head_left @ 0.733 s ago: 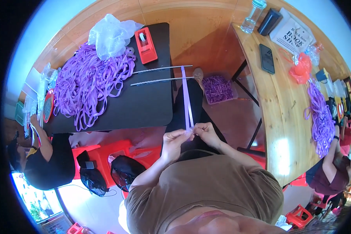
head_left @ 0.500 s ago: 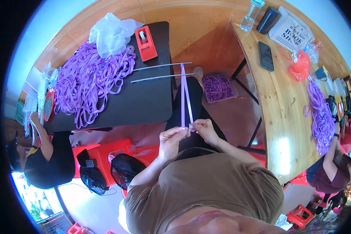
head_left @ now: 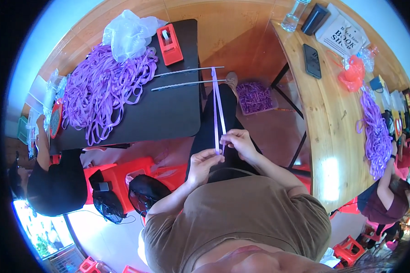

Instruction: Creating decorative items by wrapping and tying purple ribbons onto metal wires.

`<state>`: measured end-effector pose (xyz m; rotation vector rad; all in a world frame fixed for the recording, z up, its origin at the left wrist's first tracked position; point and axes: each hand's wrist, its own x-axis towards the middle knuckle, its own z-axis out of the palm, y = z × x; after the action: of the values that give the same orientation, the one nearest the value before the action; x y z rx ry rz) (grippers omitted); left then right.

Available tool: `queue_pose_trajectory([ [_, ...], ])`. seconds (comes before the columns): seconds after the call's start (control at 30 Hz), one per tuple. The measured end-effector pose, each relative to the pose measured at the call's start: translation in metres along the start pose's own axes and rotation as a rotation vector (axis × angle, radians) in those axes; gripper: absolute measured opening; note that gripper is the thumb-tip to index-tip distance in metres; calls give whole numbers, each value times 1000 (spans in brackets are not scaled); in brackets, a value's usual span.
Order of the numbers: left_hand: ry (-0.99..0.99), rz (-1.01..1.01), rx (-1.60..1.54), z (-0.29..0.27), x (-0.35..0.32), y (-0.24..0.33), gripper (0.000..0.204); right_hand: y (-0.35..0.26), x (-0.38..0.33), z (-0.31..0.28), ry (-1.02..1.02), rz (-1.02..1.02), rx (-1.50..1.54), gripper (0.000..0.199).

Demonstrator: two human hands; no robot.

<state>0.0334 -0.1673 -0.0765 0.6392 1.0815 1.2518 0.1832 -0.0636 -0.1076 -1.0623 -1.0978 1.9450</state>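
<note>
A narrow purple ribbon (head_left: 216,109) loops over the far one of two thin metal rods (head_left: 187,70) that jut right from the black table. Its two strands run down toward me, close together. My left hand (head_left: 205,165) pinches the lower end of one strand between thumb and fingers. Slightly higher and to the right, my right hand (head_left: 239,142) is closed on the other strand near its end. Both hands are in front of my body, above my lap. The ribbon's very tips are partly hidden by my fingers.
On the black table (head_left: 168,109) lie a heap of purple ribbons (head_left: 107,91), a plastic bag (head_left: 130,34) and a red tape dispenser (head_left: 170,44). A wooden table (head_left: 325,118) at right holds a phone (head_left: 311,61) and more ribbon (head_left: 375,136). A bin of purple pieces (head_left: 256,97) stands between. People sit on both sides.
My right hand has moved up a little and my left hand slightly down, so they are farther apart. The ribbon still hangs over the rod.
</note>
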Motion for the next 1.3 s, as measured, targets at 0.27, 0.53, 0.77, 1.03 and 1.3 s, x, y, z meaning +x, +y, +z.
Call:
queue_pose_trajectory([
  [0.27, 39, -91, -70, 1, -5, 0, 15, 3, 11, 8, -43, -244, -94, 13],
  [0.53, 193, 150, 114, -5, 5, -9, 11, 20, 8, -3, -4, -257, -358, 16],
  [0.77, 528, 686, 763, -20, 35, -13, 13, 17, 8, 13, 277, -746, -895, 15],
  [1.03, 603, 598, 990, -33, 42, -17, 28, 15, 12, 16, 295, -783, -949, 16],
  [1.3, 250, 478, 808, 3, 15, 1, 66, 16, 12, 8, 197, -353, -657, 12],
])
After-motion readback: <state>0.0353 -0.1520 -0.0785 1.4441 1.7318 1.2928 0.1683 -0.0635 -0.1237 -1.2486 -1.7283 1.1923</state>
